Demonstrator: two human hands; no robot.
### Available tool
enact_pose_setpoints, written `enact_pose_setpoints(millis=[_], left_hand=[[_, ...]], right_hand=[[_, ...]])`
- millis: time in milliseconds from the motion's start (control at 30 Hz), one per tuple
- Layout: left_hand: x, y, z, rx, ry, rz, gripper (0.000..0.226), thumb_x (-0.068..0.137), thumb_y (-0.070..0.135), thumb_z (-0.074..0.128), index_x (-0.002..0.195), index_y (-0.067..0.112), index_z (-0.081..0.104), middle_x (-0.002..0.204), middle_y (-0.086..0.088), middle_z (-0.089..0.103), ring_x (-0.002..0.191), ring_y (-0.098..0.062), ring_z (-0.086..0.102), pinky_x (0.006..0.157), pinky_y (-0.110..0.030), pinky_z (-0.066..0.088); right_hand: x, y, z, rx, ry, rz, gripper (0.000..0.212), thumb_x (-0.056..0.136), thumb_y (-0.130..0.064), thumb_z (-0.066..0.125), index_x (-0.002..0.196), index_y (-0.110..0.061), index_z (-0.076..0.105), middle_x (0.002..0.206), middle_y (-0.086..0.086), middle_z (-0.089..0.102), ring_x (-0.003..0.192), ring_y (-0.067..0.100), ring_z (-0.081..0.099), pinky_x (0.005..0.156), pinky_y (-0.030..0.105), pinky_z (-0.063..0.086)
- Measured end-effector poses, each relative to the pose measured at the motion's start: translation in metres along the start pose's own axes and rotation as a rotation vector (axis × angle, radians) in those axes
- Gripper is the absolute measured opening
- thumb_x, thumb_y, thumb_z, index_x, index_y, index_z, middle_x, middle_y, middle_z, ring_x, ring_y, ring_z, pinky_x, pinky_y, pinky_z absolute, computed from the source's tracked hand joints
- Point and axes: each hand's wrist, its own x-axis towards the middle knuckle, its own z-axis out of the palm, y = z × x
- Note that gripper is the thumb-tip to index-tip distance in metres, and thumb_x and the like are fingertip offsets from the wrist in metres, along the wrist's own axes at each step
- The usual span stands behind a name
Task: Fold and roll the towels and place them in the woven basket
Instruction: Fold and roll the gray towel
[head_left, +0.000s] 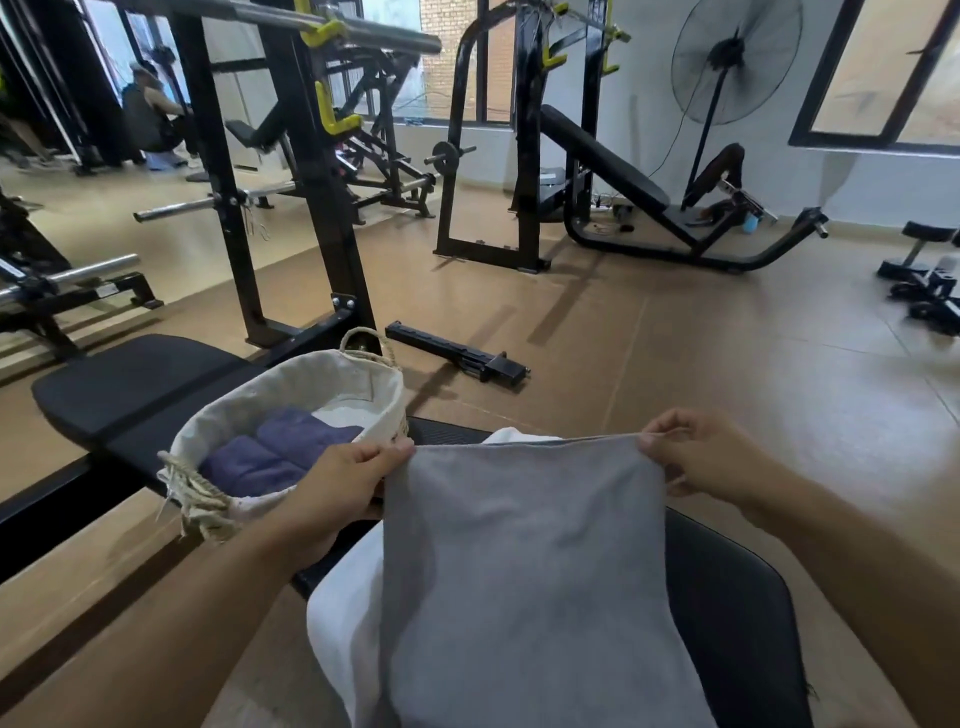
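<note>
A grey towel (524, 561) hangs spread out in front of me, held by its two top corners. My left hand (343, 483) pinches the left corner and my right hand (696, 457) pinches the right corner. Under it lies a white towel (348, 623) on a black bench pad (727, 587). The woven basket (218, 499) with a pale cloth lining and rope handles stands to the left on the bench. Inside it lie rolled purple towels (280, 452) and a white one (348, 413). My left hand is right beside the basket's near rim.
A second black bench pad (135, 389) runs left behind the basket. A black squat rack (322, 218) stands beyond it, and a loose black bar part (457, 356) lies on the tan floor. An incline bench (623, 176), a fan (737, 62) and dumbbells (930, 280) stand farther off.
</note>
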Motion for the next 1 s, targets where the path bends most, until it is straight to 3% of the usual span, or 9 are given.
enact_pose_setpoints(millis=[167, 300, 467, 600, 700, 767, 833, 900, 1000], left_hand=[[0.016, -0.015, 0.005, -0.047, 0.156, 0.042, 0.023, 0.094, 0.031, 0.069, 0.082, 0.015, 0.081, 0.071, 0.001, 0.074, 0.060, -0.009, 0.066, 0.057, -0.027, 0.057], [0.025, -0.020, 0.010, -0.046, 0.183, 0.025, 0.024, 0.093, 0.033, 0.071, 0.084, 0.013, 0.081, 0.076, -0.004, 0.074, 0.065, -0.016, 0.064, 0.061, -0.030, 0.055], [0.041, -0.019, 0.008, -0.092, 0.202, -0.086, 0.026, 0.098, 0.033, 0.063, 0.097, 0.011, 0.076, 0.084, -0.003, 0.072, 0.065, -0.015, 0.061, 0.051, -0.022, 0.049], [0.045, -0.024, 0.013, -0.126, 0.180, -0.106, 0.025, 0.099, 0.030, 0.063, 0.090, 0.011, 0.076, 0.071, 0.000, 0.073, 0.050, -0.007, 0.064, 0.045, -0.018, 0.050], [0.040, -0.019, 0.018, -0.188, 0.139, -0.096, 0.022, 0.097, 0.027, 0.065, 0.096, 0.008, 0.076, 0.075, 0.000, 0.075, 0.057, -0.010, 0.066, 0.051, -0.021, 0.052], [0.034, -0.015, 0.021, -0.196, 0.104, -0.073, 0.025, 0.094, 0.027, 0.069, 0.100, 0.004, 0.074, 0.083, -0.007, 0.074, 0.063, -0.015, 0.066, 0.056, -0.025, 0.054], [0.023, -0.012, 0.025, -0.205, 0.105, -0.045, 0.020, 0.090, 0.026, 0.073, 0.091, 0.007, 0.072, 0.077, -0.007, 0.071, 0.062, -0.017, 0.065, 0.056, -0.027, 0.055], [0.008, -0.008, 0.032, -0.223, 0.115, -0.004, 0.018, 0.088, 0.024, 0.075, 0.082, 0.009, 0.066, 0.067, -0.004, 0.069, 0.061, -0.017, 0.065, 0.056, -0.029, 0.056], [-0.018, -0.005, 0.048, -0.262, 0.103, 0.073, 0.019, 0.085, 0.021, 0.076, 0.081, 0.008, 0.063, 0.074, -0.008, 0.070, 0.066, -0.018, 0.068, 0.060, -0.035, 0.059]], right_hand=[[0.024, 0.022, 0.027, 0.078, 0.147, -0.004, 0.013, 0.093, -0.030, 0.068, 0.084, -0.021, 0.066, 0.081, 0.000, 0.071, 0.077, 0.021, 0.066, 0.078, 0.045, 0.058], [0.036, 0.037, 0.041, 0.124, 0.202, 0.008, 0.018, 0.094, -0.038, 0.065, 0.085, -0.023, 0.063, 0.084, -0.001, 0.069, 0.080, 0.022, 0.066, 0.080, 0.052, 0.058], [0.042, 0.030, 0.042, -0.047, 0.295, -0.028, 0.027, 0.100, -0.043, 0.055, 0.091, -0.020, 0.065, 0.085, -0.004, 0.068, 0.075, 0.017, 0.062, 0.062, 0.030, 0.046], [0.048, 0.035, 0.046, -0.008, 0.275, 0.025, 0.024, 0.097, -0.042, 0.061, 0.090, -0.020, 0.067, 0.088, -0.002, 0.072, 0.076, 0.020, 0.066, 0.073, 0.038, 0.055], [0.047, 0.037, 0.047, 0.097, 0.290, 0.051, 0.025, 0.091, -0.043, 0.068, 0.088, -0.018, 0.068, 0.091, 0.000, 0.073, 0.083, 0.021, 0.068, 0.080, 0.045, 0.057], [0.042, 0.030, 0.049, 0.197, 0.312, 0.036, 0.028, 0.088, -0.042, 0.071, 0.085, -0.015, 0.068, 0.090, 0.002, 0.073, 0.081, 0.022, 0.067, 0.075, 0.044, 0.056], [0.030, 0.016, 0.056, 0.303, 0.313, -0.001, 0.027, 0.087, -0.039, 0.073, 0.081, -0.014, 0.065, 0.081, 0.002, 0.070, 0.071, 0.021, 0.061, 0.060, 0.038, 0.051], [0.010, -0.003, 0.067, 0.389, 0.278, -0.054, 0.025, 0.089, -0.034, 0.074, 0.078, -0.015, 0.061, 0.070, 0.003, 0.065, 0.058, 0.018, 0.056, 0.047, 0.031, 0.047], [-0.023, -0.026, 0.088, 0.421, 0.178, -0.124, 0.024, 0.088, -0.025, 0.075, 0.080, -0.008, 0.060, 0.063, 0.003, 0.061, 0.045, 0.020, 0.051, 0.039, 0.031, 0.046]])
